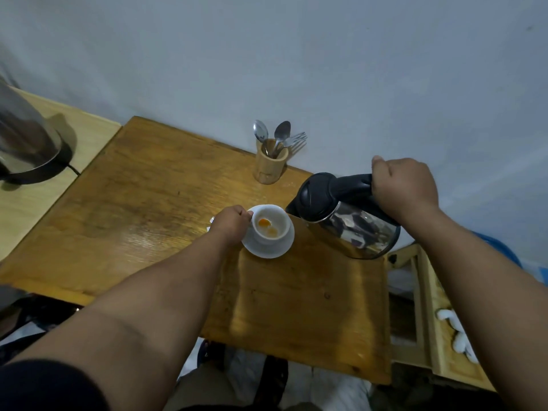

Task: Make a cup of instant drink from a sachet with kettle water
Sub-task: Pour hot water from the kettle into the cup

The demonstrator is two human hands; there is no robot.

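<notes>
A wooden table (148,209) fills the middle of the view, set against a pale wall. On its right side one steel kettle (353,223) with a black lid and handle is tipped left, its spout at the right rim of the cup. The right hand (404,188) is wrapped in a closed fist around the kettle's black handle, the proper place to hold it, away from the metal body, which is probably hot. Filled, it will likely be heavy, so the pour needs a slow wrist. A second kettle-like steel vessel (26,137) stands at far left on a paler surface, blurred.

Near the table's centre, one white cup (271,225) sits on one white saucer (267,247). Both look like ceramic: stiff, smooth, breakable, and apt to slide. The left hand (232,222) pinches the cup at its left side, probably at the handle, which is hidden. Orange powder or liquid lies in the cup's bottom; no water stream is visible.

Farther back stands one wooden holder (269,166) with two spoons and one fork.
</notes>
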